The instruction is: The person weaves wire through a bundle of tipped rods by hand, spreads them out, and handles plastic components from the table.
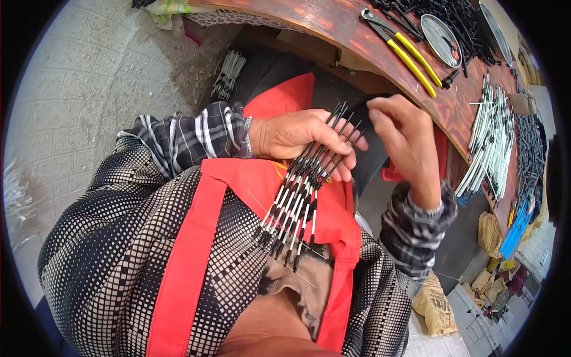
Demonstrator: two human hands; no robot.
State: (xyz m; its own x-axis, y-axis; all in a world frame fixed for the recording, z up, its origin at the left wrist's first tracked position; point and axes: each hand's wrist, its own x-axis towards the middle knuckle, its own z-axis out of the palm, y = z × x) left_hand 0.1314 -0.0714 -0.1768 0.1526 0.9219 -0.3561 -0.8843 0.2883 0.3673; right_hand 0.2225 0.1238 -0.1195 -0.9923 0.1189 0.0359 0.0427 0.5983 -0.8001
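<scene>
My left hand (303, 132) is closed around a fanned bunch of thin black-and-white banded rods (304, 193). Its thumb lies across their dark upper part, and the thin tips stick out beyond the fingers. The lower ends spread over my red apron (330, 214) and down toward my chest. My right hand (407, 134) is raised just right of the tips, apart from the bunch. Its fingers are curled with thumb and forefinger close together; whatever lies between them, if anything, cannot be made out.
Yellow-handled pliers (410, 59) lie on the wooden table (324, 21), near a round metal dish (441, 40) and a heap of black parts (458, 21). Farther right are white rods (491, 140), dark pieces (528, 149) and blue rods (518, 229). Another white bunch (229, 74) sits beyond my left arm.
</scene>
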